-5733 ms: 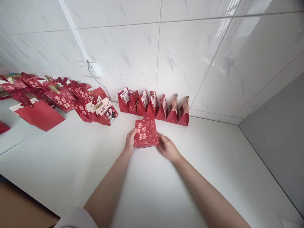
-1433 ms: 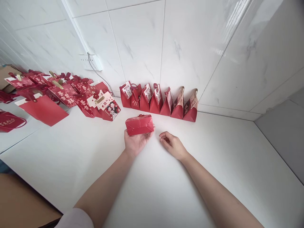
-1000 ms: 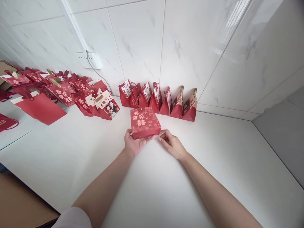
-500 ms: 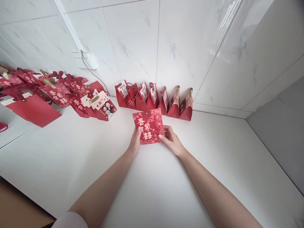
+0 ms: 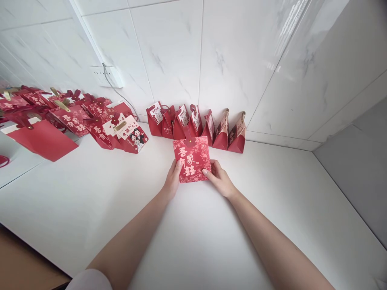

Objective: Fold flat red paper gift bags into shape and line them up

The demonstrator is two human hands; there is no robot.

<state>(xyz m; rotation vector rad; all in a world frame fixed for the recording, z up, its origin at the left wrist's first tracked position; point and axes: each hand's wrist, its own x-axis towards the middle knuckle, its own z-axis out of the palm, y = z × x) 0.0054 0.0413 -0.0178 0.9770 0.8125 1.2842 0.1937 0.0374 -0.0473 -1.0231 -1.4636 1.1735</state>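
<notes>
A red gift box (image 5: 195, 159) with white characters and a floral print faces me between both hands, its ribbon loop at the top. My left hand (image 5: 173, 179) grips its left edge, thumb on the front. On the lower right edge, my right hand (image 5: 220, 179) is closed with the thumb pressed on the front and the fingers behind, mostly hidden. The box looks flat from here; its depth is hidden. Just behind it, a row of red folded gift boxes (image 5: 237, 139) with ribbon handles stands along the wall.
Many red flat boxes (image 5: 54, 139) with ribbons lie piled at the left on the white table (image 5: 272, 209). A wall socket (image 5: 107, 76) with a grey cable is above them. The tiled wall (image 5: 169, 48) borders the table's back. Something brown (image 5: 27, 262) is below the table's left front edge.
The gift box has shifted slightly to the right and turned a little in my hands. Both hands keep their hold, and the other boxes have stayed in place.
</notes>
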